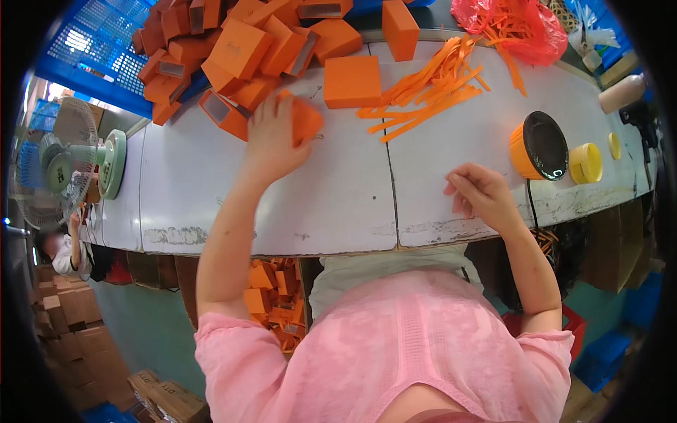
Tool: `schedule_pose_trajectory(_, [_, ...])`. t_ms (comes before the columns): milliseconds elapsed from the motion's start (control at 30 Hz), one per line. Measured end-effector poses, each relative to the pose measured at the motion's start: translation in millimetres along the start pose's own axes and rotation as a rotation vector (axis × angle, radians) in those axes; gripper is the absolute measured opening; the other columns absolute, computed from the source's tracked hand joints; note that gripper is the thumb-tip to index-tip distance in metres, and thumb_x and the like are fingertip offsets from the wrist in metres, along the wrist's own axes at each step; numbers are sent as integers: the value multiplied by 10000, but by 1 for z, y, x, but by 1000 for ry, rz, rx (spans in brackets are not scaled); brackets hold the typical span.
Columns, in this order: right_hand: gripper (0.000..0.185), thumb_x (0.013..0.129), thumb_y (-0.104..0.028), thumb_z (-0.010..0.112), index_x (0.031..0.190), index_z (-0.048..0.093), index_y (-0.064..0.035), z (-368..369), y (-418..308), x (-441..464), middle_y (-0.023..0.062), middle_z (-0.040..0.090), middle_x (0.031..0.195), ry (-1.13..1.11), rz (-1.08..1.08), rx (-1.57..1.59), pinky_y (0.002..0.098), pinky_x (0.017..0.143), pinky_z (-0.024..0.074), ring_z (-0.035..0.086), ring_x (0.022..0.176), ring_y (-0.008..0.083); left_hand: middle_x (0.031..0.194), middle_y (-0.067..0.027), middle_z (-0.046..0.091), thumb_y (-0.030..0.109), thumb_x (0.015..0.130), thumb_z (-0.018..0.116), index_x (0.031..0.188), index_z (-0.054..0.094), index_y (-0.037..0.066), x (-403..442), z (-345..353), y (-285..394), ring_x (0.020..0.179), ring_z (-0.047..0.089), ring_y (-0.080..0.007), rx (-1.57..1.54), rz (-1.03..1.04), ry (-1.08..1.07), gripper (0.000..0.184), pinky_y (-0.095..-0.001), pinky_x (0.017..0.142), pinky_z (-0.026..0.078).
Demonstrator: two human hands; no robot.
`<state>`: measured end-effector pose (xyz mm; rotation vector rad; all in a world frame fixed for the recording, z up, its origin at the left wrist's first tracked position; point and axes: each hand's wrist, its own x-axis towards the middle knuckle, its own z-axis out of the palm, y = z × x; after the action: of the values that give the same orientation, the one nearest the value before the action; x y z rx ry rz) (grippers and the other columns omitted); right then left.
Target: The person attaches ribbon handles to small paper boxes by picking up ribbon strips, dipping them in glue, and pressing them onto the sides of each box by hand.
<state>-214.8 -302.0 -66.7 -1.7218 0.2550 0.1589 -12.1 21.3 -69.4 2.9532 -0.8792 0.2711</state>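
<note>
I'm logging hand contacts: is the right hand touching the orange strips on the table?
Apart: the head view shows pale tabletop plainly between the right hand and the orange strips.

Orange box (308, 123) pt. hidden by L hand (273, 141); box pile (240, 51) cut @ top.

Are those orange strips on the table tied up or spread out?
Spread out: the orange strips fan loosely across the white table, many ends sticking out separately, with no tie visible.
</note>
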Motion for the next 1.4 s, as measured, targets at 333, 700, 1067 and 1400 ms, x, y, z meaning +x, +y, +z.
schedule_pose_trajectory(333, [114, 909, -119, 640, 969, 659, -23, 41, -19, 103, 123, 625, 887, 57, -498, -773, 383, 722, 502, 638, 805, 300, 1359, -222, 466, 363, 645, 837, 1457, 347, -3, -56, -18, 10, 1250, 461, -404, -249, -85, -110, 1016, -469, 1070, 389])
schedule_pose_trajectory(700, [84, 899, -32, 664, 872, 591, 2, 42, -43, 13, 69, 672, 865, -142, -428, 44, 327, 827, 535, 672, 885, 155, 1535, -142, 359, 438, 526, 933, 1560, 259, 29, -105, -54, 68, 1260, 500, -233, -1748, 166, -514, 1301, -376, 1043, 397])
schedule_pose_trajectory(1067, [84, 953, -42, 636, 941, 599, 33, 43, -44, -13, 73, 676, 875, -218, -348, 256, 277, 753, 555, 673, 803, 129, 1657, -137, 21, 517, 457, 948, 1597, 86, 4, -111, -50, 127, 1177, 510, -258, -2097, 258, -562, 1518, -391, 1001, 415])
schedule_pose_trajectory(1400, [103, 982, -123, 647, 937, 631, -32, 23, -36, -46, -44, 576, 775, -276, -122, 299, 192, 549, 371, 478, 648, 13, 1479, -232, 436, 490, 406, 980, 1586, 108, -13, -115, -86, 145, 1159, 590, -268, -2002, -225, -760, 1552, -358, 1001, 447])
